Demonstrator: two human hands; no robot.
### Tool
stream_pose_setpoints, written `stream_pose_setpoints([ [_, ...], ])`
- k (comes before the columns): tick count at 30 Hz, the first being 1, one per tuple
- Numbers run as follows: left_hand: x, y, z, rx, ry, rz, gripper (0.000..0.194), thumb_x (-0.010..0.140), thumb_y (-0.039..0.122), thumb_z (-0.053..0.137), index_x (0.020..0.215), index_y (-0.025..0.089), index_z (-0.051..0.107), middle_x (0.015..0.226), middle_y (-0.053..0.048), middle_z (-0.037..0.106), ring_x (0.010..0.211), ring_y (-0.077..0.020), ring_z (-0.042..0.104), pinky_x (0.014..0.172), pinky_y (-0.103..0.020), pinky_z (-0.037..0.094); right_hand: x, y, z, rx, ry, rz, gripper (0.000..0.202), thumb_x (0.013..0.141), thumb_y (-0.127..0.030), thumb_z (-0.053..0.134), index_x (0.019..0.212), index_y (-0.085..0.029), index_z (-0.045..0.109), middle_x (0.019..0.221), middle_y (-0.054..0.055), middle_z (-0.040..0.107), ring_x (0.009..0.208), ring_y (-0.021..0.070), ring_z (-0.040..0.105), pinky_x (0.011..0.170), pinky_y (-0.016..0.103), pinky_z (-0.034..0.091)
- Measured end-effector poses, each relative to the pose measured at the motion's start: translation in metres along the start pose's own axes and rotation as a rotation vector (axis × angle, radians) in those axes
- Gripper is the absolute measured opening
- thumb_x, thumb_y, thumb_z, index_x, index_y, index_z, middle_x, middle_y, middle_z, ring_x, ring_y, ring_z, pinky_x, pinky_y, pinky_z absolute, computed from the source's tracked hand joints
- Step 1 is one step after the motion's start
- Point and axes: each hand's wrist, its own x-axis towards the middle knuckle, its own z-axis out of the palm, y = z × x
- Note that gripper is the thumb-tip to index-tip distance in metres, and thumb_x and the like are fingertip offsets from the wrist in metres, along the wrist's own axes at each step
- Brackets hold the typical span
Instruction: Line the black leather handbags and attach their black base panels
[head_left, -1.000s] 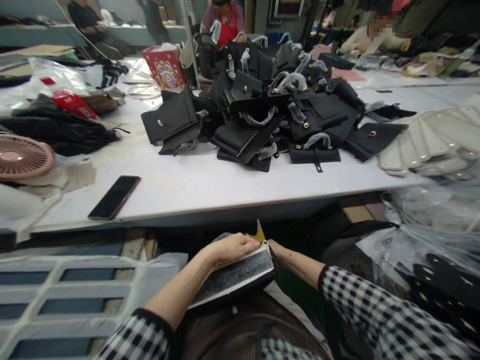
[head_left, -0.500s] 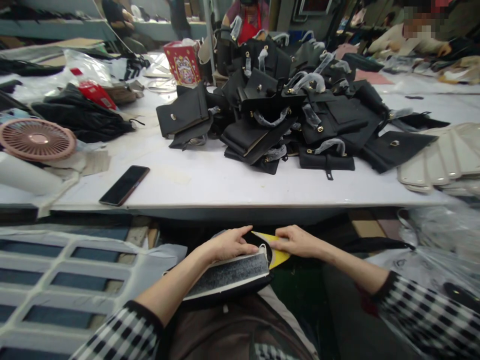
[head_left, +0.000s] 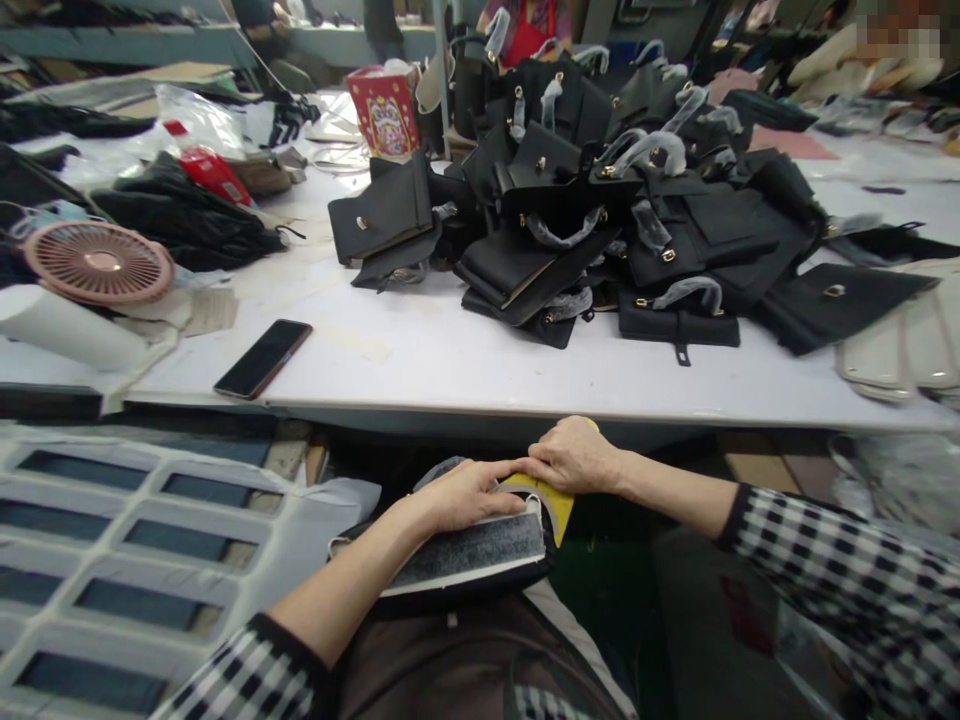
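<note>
On my lap lies a black bag piece with a grey panel [head_left: 472,550] edged in white. My left hand [head_left: 465,495] grips its upper edge, fingers stretched toward the right end. A yellow curved sheet [head_left: 561,512] bends around that right end. My right hand [head_left: 577,455] is closed on the sheet's upper part, its fingertips meeting those of my left hand. The underside of the bag piece and the fingers curled beneath are hidden.
A heap of black handbags [head_left: 540,190] with wrapped handles covers the white table [head_left: 450,370]. A phone [head_left: 262,358] and a pink fan [head_left: 101,262] lie to the left. A white slotted frame [head_left: 142,505] stands at my left. People sit beyond the table.
My right hand has moved left and up, from the yellow sheet's right side onto its top, beside my left fingers. The sheet now bends closer around the bag piece's end. The view has shifted slightly.
</note>
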Motion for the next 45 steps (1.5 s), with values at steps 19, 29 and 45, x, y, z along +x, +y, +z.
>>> stream_pose_setpoints([
  [19,-0.005,0.009,-0.002,0.131,-0.024,0.065,0.038,0.094,0.045,0.050,0.124,0.025,0.064,0.089,-0.001,0.072,0.077,-0.0184,0.062,0.068,-0.024,0.041,0.002,-0.010,-0.008,0.003,-0.196,0.020,0.063,0.102,-0.050,0.025,0.078,-0.017,0.073,0.074,0.014,0.073,0.067,0.0254,0.069,0.059,0.030,0.034],
  [29,-0.006,0.007,0.001,0.190,0.000,0.090,0.033,0.095,0.045,0.046,0.105,0.021,0.067,0.085,-0.003,0.071,0.075,-0.0188,0.063,0.065,-0.024,0.040,-0.002,-0.020,-0.008,-0.020,-0.258,0.094,0.062,0.102,-0.049,0.025,0.081,-0.017,0.074,0.077,0.015,0.074,0.070,0.0276,0.070,0.061,0.032,0.039],
  [45,-0.008,-0.002,0.011,0.335,0.061,0.152,0.036,0.098,0.046,0.040,0.107,0.022,0.066,0.099,-0.008,0.073,0.086,-0.0252,0.067,0.070,-0.029,0.041,-0.012,-0.042,-0.009,-0.039,-0.304,0.211,0.049,0.102,-0.043,0.032,0.099,-0.021,0.075,0.086,0.014,0.075,0.077,0.0288,0.070,0.066,0.034,0.042],
])
